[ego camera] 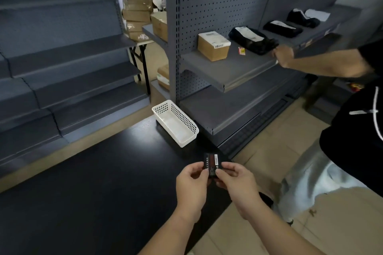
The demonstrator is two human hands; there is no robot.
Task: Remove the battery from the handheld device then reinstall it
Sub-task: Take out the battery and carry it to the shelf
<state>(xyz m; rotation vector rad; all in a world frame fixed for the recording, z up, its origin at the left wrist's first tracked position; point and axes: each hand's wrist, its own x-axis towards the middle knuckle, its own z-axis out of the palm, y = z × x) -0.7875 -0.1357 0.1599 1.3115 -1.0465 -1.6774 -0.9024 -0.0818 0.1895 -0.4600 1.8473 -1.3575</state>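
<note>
Over the near right corner of the black matte tabletop, at about five o'clock in my view, both my hands meet around a small flat black battery with a red and white label. My left hand pinches its left edge between thumb and fingers, and my right hand pinches its lower right edge, so each grip is closed on the battery, which stands up off the table with its label facing me. I cannot see the handheld device itself. Farther out, toward twelve o'clock, a white perforated plastic basket sits at the table's far edge. Beyond it, at one o'clock, a grey metal shelf carries a brown cardboard box with a white label. At two o'clock another person's hand rests on that shelf's edge, just beside a black bagged parcel.
</note>
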